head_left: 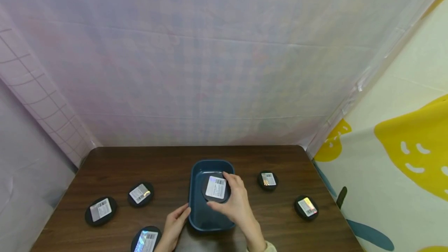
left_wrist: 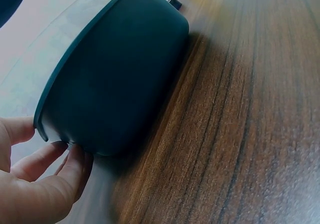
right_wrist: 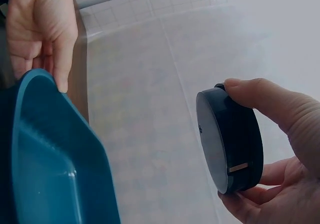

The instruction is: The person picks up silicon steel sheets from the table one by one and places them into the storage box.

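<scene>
A deep blue rectangular tray [head_left: 209, 217] stands near the middle of the table. My left hand [head_left: 172, 224] pinches its left rim, thumb on the edge and fingertips against the outer wall, as the left wrist view shows at the tray [left_wrist: 112, 68]. Above the tray, my right hand [head_left: 238, 204] holds a round, flat black case [head_left: 215, 187] with a white barcode label on top. In the right wrist view, thumb and fingers grip the opposite edges of this case [right_wrist: 243, 139], which hangs apart from the tray; its underside is pale grey.
More round black labelled cases lie on the brown wooden table [head_left: 164, 160]: one at far left [head_left: 100, 209], another beside it [head_left: 140, 194], one at the front [head_left: 146, 240], and two on the right [head_left: 267, 181]. Cloth curtains [head_left: 203, 69] hang behind and beside the table.
</scene>
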Tool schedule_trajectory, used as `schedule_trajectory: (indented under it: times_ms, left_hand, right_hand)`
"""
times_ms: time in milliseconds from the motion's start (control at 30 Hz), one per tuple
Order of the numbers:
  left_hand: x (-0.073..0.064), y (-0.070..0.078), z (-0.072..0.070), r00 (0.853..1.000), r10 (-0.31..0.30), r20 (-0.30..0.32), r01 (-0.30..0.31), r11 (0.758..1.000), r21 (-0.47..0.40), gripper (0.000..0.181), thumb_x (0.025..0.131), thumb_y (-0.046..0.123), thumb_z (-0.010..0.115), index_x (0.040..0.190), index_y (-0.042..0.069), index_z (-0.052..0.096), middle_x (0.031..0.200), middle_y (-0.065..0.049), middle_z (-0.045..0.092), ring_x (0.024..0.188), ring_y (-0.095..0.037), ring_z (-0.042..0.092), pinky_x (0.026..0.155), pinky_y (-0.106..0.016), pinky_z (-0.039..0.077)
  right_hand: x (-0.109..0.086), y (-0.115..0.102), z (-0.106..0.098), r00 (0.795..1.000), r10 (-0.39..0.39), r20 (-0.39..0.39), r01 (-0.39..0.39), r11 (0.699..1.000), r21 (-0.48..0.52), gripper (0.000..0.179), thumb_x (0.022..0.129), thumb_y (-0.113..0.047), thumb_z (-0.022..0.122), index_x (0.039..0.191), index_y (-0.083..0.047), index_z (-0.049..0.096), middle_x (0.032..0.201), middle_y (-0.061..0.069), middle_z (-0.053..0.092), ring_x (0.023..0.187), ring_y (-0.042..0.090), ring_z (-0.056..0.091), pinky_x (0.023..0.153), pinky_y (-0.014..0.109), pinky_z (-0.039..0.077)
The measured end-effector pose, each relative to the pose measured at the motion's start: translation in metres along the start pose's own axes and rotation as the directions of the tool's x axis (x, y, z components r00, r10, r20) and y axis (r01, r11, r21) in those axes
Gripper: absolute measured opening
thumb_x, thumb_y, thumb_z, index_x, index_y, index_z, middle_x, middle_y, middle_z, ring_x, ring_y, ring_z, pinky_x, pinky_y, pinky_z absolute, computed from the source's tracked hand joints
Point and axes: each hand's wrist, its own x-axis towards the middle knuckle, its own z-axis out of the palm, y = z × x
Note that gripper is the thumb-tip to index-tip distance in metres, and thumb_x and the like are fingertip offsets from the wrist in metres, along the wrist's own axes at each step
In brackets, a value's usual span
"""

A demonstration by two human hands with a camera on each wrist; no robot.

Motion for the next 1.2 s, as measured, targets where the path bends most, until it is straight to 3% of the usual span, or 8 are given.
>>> schedule_trajectory:
  times_ms: [367, 700, 1200]
  left_hand:
    - [0.000, 0.003, 0.002, 1.000, 0.001, -0.018, -0.001, 1.000, 0.014, 0.043, 0.093, 0.013, 0.057, 0.122, -0.017, 0.050, 0.124, -0.032, 0.052, 0.110, -0.027, 0.053, 0.086, -0.031, 0.049]
    - [-0.001, 0.002, 0.002, 1.000, 0.003, -0.015, -0.003, 1.000, 0.004, 0.042, 0.092, 0.012, 0.057, 0.122, -0.017, 0.050, 0.124, -0.032, 0.052, 0.108, -0.025, 0.054, 0.085, -0.027, 0.049]
    - [-0.001, 0.002, 0.002, 1.000, 0.004, -0.014, -0.004, 1.000, 0.022, 0.043, 0.093, 0.013, 0.057, 0.122, -0.017, 0.050, 0.123, -0.032, 0.053, 0.111, -0.029, 0.053, 0.088, -0.034, 0.049]
  right_hand:
    - [-0.002, 0.011, 0.010, 0.999, -0.008, 0.052, 0.009, 1.000, -0.014, 0.086, 0.055, -0.028, 0.090, 0.123, 0.009, 0.052, 0.116, 0.017, 0.054, 0.104, 0.031, 0.053, 0.087, 0.048, 0.046]
    - [-0.005, 0.021, 0.018, 0.996, 0.003, 0.085, 0.000, 0.999, -0.036, 0.085, 0.054, -0.028, 0.090, 0.120, 0.010, 0.053, 0.116, 0.019, 0.054, 0.102, 0.032, 0.053, 0.086, 0.048, 0.047]
    - [-0.008, 0.039, 0.029, 0.985, 0.000, 0.175, 0.015, 0.997, -0.081, 0.084, 0.054, -0.025, 0.090, 0.121, 0.009, 0.053, 0.115, 0.019, 0.053, 0.104, 0.033, 0.052, 0.088, 0.046, 0.047]
